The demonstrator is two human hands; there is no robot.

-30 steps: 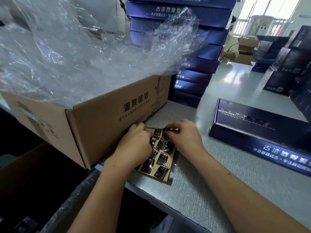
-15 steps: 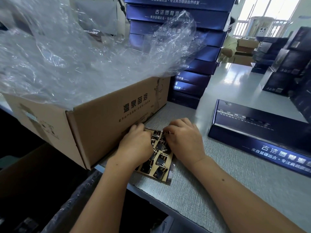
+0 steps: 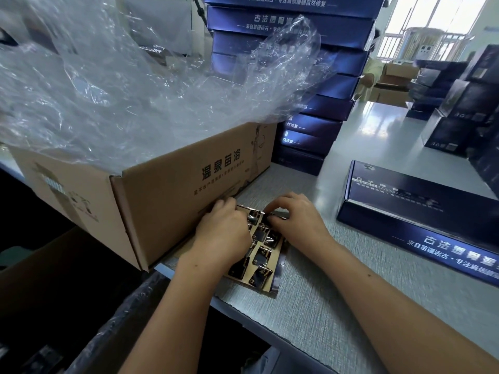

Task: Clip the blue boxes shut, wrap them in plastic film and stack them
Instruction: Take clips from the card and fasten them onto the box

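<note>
In the head view, the only view, both your hands worked on a brown card of clips (image 3: 260, 261) that lay flat on the grey table (image 3: 324, 306), just beside the cardboard carton (image 3: 167, 201).

Your left hand (image 3: 224, 233) rested on the left part of the card with bent fingers. Their tips were hidden behind the hand, so I cannot tell if they held anything or only pressed down. Your right hand (image 3: 297, 220) had its fingers (image 3: 278, 205) curled, and they pinched one dark clip (image 3: 273, 217) at the far end of the card.

The step was, I judge, to free one clip. To do it well, the left hand needed to press the card flat close to that clip, so the card did not lift or bend. The right hand needed to pull the clip straight off, not twist it, because the neighbour clips sat very near and could come loose.

The blue box (image 3: 421, 211) that waited for clipping lay on the table to your right, well apart from the card. A tall stack of blue boxes (image 3: 318, 85) stood behind the carton. The plastic film (image 3: 121, 90) spilled out of the carton top, not yet used on this box.
</note>
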